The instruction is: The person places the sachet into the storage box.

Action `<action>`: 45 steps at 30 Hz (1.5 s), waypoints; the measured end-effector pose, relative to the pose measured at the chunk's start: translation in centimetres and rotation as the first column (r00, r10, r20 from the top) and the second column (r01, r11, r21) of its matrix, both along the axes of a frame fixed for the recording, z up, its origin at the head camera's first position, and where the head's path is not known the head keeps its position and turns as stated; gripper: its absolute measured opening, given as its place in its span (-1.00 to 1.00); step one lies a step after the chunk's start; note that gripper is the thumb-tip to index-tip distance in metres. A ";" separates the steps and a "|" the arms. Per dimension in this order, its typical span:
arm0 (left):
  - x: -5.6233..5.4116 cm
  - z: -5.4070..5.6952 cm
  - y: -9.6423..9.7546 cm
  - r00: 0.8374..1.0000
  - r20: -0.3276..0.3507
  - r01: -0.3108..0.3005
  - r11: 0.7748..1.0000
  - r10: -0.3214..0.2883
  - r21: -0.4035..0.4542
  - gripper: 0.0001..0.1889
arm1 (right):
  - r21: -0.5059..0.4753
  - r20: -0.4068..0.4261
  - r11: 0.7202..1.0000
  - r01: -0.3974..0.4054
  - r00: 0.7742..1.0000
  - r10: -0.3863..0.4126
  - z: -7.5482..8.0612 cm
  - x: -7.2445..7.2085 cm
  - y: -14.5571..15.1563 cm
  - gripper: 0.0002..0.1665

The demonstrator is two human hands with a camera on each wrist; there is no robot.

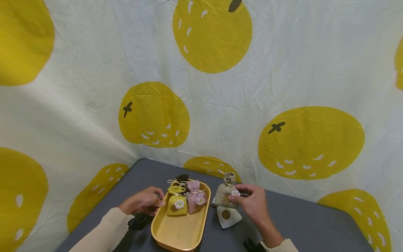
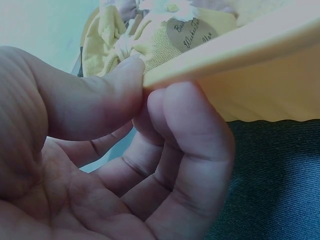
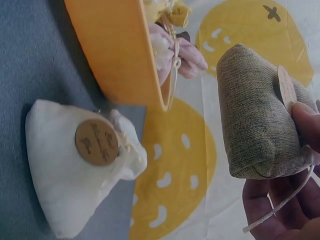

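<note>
My left hand (image 1: 146,200) pinches the left rim of a yellow oblong tray (image 1: 179,233) between thumb and fingers. Inside the tray's far part stand a yellow drawstring pouch (image 1: 172,202) with a white flower, a pink drawstring pouch (image 1: 192,198) and, behind them, a dark brown pouch (image 1: 182,177). To the right of the tray, my right hand (image 1: 254,203) holds up a grey-beige drawstring pouch (image 3: 255,115), its cord hanging loose. Below it a white drawstring pouch (image 3: 65,155) with a round brown label lies on the table, apart from that hand.
The dark grey table (image 1: 292,224) reaches back to a white cloth (image 1: 220,115) printed with large yellow fruit, which hangs behind and along the left. Black wrist straps, one of them the left strap (image 1: 138,222), sit below each hand.
</note>
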State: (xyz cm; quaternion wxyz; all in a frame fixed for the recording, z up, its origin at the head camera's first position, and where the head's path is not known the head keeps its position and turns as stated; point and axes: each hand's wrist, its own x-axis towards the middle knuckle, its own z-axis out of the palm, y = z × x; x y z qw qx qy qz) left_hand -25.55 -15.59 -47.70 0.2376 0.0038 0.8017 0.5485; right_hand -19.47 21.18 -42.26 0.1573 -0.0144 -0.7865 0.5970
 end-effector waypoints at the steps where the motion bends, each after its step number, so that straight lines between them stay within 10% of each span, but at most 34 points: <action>1: 0.0 0.0 0.0 1.000 -0.001 0.001 1.000 -0.001 0.002 -0.91 | -0.001 -0.001 1.000 -0.003 1.000 0.003 0.0 0.0 -0.1 -0.59; 45: -0.1 0.1 -0.2 1.000 0.011 0.028 0.999 -0.029 0.041 -0.90 | -0.073 -0.028 0.988 -0.133 0.991 0.131 0.5 0.8 -4.8 -0.64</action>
